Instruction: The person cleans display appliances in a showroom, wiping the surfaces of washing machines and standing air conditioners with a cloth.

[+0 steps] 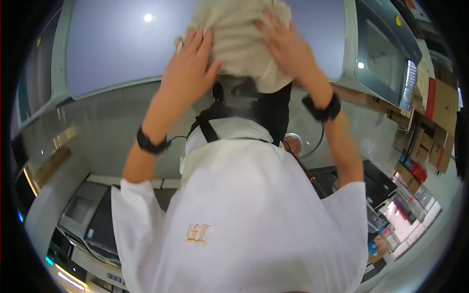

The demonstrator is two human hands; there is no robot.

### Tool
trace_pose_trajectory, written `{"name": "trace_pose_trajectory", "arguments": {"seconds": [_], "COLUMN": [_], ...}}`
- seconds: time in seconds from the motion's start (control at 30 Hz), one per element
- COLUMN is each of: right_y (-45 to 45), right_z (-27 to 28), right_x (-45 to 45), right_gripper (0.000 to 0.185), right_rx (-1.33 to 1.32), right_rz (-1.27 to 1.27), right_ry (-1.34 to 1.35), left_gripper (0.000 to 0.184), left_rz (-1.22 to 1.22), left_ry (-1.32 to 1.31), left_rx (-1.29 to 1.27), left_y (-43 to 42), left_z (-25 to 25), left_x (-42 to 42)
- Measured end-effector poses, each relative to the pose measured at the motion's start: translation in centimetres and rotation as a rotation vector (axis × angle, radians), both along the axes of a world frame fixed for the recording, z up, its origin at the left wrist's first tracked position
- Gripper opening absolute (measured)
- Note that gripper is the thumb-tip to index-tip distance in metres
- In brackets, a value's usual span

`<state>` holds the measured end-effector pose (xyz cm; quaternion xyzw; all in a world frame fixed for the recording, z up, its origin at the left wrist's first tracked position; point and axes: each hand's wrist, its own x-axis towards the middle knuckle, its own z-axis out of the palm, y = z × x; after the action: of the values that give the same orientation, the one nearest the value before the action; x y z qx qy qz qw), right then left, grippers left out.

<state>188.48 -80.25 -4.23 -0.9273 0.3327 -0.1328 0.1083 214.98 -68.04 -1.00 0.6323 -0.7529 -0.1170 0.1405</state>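
A crumpled beige cloth (pixel 239 41), perhaps a garment, lies over the front edge of a smooth lilac-grey top (pixel 122 44). On its left edge rests my left hand (pixel 189 66), fingers stretched out and thumb apart. My right hand (pixel 288 49) lies on the right part of the cloth, fingers spread and slightly blurred. Both hands are open and touch the fabric from above. The cloth's far end runs out of view at the top, and its lower edge hangs near my dark trousers.
To the right stands a machine with a dark window (pixel 381 53). Cardboard boxes (pixel 439 112) are stacked beyond it. A grey and black appliance (pixel 85 210) is behind me at left. A round container (pixel 293 143) sits low by my right side, near a thin cable.
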Motion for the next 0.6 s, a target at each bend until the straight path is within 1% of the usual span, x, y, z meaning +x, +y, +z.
{"name": "trace_pose_trajectory", "arguments": {"seconds": [0.03, 0.07, 0.1, 0.17, 0.2, 0.27, 0.3, 0.37, 0.47, 0.53, 0.57, 0.6], "right_y": [-2.8, -5.5, -7.0, -7.9, -8.4, -6.5, -5.3, -2.3, -2.7, -6.9, -9.6, -12.5], "right_z": [0.4, 1.4, 2.4, 3.6, 3.8, 1.0, 0.2, 2.4, 5.1, 3.9, 2.9, 2.7], "right_x": [1.2, 3.5, 5.9, 9.5, 11.1, 11.5, 11.2, 9.2, 7.7, 7.7, 8.7, 10.1], "right_gripper": [0.053, 0.045, 0.043, 0.041, 0.040, 0.037, 0.036, 0.035, 0.037, 0.035, 0.034, 0.033], "right_rx": [0.045, 0.086, 0.133, 0.219, 0.252, 0.071, -0.012, -0.145, 0.015, -0.292, 0.011, 0.280], "right_rz": [0.006, -0.004, -0.011, -0.055, -0.069, 0.079, 0.148, 0.267, 0.287, 0.416, 0.236, 0.040], "right_ry": [-0.003, -0.053, -0.100, 0.012, 0.068, -0.020, -0.068, -0.114, 0.129, 0.168, 0.108, 0.045], "left_gripper": [0.071, 0.071, 0.072, 0.058, 0.058, 0.058, 0.058, 0.059, 0.064, 0.067, 0.069, 0.071], "left_rz": [0.014, 0.065, 0.119, 0.287, 0.317, 0.372, 0.386, 0.396, 0.408, 0.357, 0.321, 0.318], "left_ry": [-0.019, 0.065, 0.151, 0.025, -0.039, -0.163, -0.155, -0.153, -0.041, -0.029, -0.022, -0.070], "left_rx": [-0.020, 0.010, 0.044, -0.019, -0.006, 0.041, -0.017, -0.144, -0.143, -0.154, -0.141, -0.094], "left_y": [-2.1, -5.0, -7.5, -10.5, -10.6, -10.0, -8.1, -3.5, -0.6, -3.2, -4.8, -6.6], "left_z": [-0.2, -0.7, -1.0, 0.1, 0.1, -0.7, -1.3, -1.8, -1.4, -0.8, -0.7, -0.5], "left_x": [0.6, 1.0, 1.0, -0.6, -1.2, -1.8, -1.8, -2.5, -2.4, -1.2, -0.7, -0.1]}}
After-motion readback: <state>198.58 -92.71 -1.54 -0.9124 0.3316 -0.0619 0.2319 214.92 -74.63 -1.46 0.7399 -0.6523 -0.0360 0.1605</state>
